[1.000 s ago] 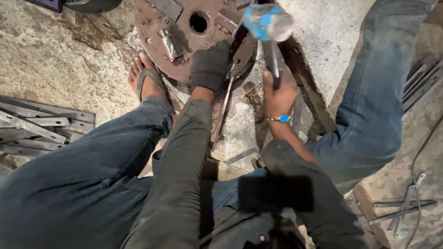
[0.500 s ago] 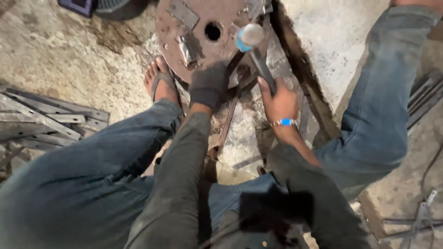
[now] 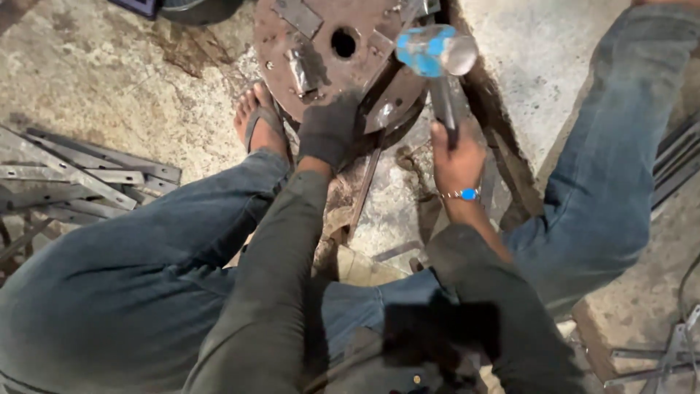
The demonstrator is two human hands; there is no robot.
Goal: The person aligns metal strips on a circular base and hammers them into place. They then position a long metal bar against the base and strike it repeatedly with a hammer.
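Hammer (image 3: pixel 435 52) is coming back up vs. half a sec ago — head is now riding higher over the rusty round plate (image 3: pixel 321 51), w/ its blue-banded steel head blurred. Right hand (image 3: pixel 456 153), bare w/ a blue bracelet, is clenching the handle low down. Left hand (image 3: pixel 329 130), in a dark glove, is pressing on a flat metal strip (image 3: pixel 364 191) where it's meeting the plate's near edge; can't tell if fingers are wrapping it or just bearing down. Strip is running from the plate rim back toward the person's lap. Progress, my guess: mid-hammering, strip not visibly freed or finished. More flat bars (image 3: pixel 80 179) are lying on the concrete floor (image 3: pixel 109 87), well apart.
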